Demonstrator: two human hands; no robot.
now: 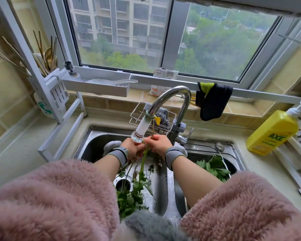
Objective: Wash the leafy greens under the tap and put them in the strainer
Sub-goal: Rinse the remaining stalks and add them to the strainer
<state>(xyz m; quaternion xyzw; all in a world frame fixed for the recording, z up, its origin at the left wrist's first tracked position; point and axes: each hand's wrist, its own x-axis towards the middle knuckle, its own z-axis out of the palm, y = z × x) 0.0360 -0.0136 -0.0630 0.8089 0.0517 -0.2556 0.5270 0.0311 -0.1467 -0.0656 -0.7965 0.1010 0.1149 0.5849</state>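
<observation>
Holding the greens stalk (pixel 142 164) together, left hand (pixel 132 148) and right hand (pixel 159 143) grip its top, it hangs straight down, and the strainer (pixel 222 164) sits just off the right hand's side.

Strainer (pixel 221 164) right of greens (pixel 134 195)

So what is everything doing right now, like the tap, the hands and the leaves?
tap: spout over the left basin, above the hands
left hand: holding the stems
right hand: pinching the stems
stems: hanging down from the hands
strainer: in the right basin, greens inside
soap bottle: leaning on the counter
</observation>
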